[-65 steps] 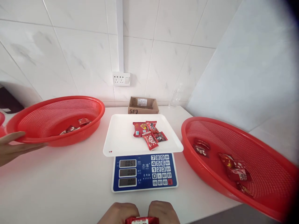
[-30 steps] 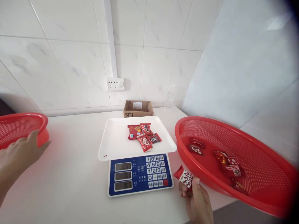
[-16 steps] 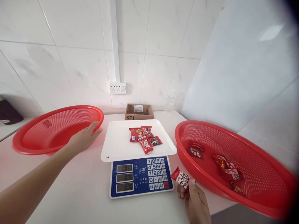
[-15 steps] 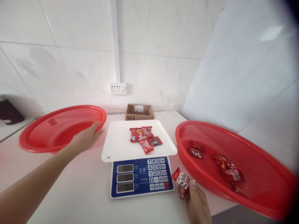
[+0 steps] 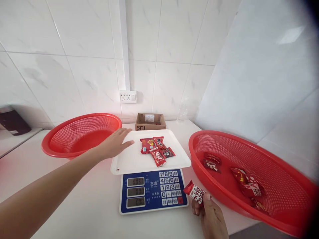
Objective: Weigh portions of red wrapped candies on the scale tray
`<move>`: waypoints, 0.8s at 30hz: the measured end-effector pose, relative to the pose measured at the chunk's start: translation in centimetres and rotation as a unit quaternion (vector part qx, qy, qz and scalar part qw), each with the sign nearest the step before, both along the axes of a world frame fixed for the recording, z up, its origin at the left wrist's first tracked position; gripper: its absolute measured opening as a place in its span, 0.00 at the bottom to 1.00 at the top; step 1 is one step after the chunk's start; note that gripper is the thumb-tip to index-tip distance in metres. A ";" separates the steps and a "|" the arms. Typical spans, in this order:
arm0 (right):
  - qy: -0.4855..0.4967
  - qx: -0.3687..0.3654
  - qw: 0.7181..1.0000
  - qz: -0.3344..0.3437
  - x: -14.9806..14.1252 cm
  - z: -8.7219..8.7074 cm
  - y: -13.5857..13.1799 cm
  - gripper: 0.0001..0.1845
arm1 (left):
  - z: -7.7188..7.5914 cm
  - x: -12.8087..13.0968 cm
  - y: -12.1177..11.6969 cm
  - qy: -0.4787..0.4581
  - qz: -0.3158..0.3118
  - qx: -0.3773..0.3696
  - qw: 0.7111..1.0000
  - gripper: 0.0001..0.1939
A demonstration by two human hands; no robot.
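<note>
My left hand [image 5: 116,143] is stretched over the left edge of the scale's white tray [image 5: 134,159], fingers apart and holding nothing. Several red snack packets [image 5: 158,156] lie together on that tray, just right of my fingertips. My right hand [image 5: 210,212] pinches a red-and-white snack packet [image 5: 196,193] between thumb and fingers, by the lower right corner of the digital scale [image 5: 153,191]. To the right, a red plastic basket [image 5: 199,134] holds several loose packets [image 5: 250,186]. Another red basket [image 5: 57,134] stands behind my left forearm; the part of its inside that shows is bare.
An open cardboard box [image 5: 151,126] sits behind the scale by the tiled wall. A clear plastic bottle [image 5: 183,111] stands to its right. At the far left a dark container [image 5: 15,121] lies on another surface. A wall socket [image 5: 128,97] is above the box.
My left hand has let go of the left basket's rim and moved right, over the tray's edge. The left basket has shifted right and back. My right hand still holds its packet.
</note>
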State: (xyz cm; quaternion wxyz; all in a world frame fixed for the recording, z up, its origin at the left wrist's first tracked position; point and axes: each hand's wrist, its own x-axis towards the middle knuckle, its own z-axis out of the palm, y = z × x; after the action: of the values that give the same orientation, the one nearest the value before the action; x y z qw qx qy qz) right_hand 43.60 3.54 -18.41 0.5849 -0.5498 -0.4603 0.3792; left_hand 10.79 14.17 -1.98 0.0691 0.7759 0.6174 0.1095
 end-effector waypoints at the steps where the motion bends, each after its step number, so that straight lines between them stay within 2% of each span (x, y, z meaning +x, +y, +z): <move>1: 0.006 -0.007 1.000 0.004 0.0 -0.1 0.0 0.33 | 0.1 1.3 0.5 0.002 -0.031 -0.014 0.999 0.36; 5: 0.017 -0.022 1.000 0.004 0.1 -0.1 -0.1 0.33 | -0.1 5.1 2.6 0.014 -0.118 -0.084 0.989 0.45; 8: 0.017 -0.023 1.000 -0.003 0.0 0.2 -0.2 0.33 | -0.5 6.3 3.6 0.018 -0.145 -0.110 0.983 0.49; 13: 0.021 -0.021 1.000 -0.002 -0.3 0.5 -0.4 0.33 | -0.8 5.7 3.1 -0.011 -0.125 -0.077 0.989 0.41; 17: 0.030 -0.025 0.999 -0.002 -0.3 0.4 -0.5 0.32 | 0.2 3.0 2.3 -0.043 -0.062 -0.019 0.997 0.35; 21: 0.028 -0.032 0.999 0.014 0.1 0.0 -0.4 0.33 | 2.0 -1.8 2.4 -0.056 0.073 0.047 0.995 0.35; 24: 0.020 -0.040 0.999 0.023 0.4 -0.4 -0.3 0.34 | 2.4 -5.2 2.2 -0.049 0.153 0.066 0.985 0.36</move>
State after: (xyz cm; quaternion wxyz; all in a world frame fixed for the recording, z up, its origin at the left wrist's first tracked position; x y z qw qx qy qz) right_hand 44.05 3.28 -18.81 0.5625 -0.5545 -0.4456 0.4213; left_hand 5.55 16.42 0.46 0.0304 0.6690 0.7160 0.1972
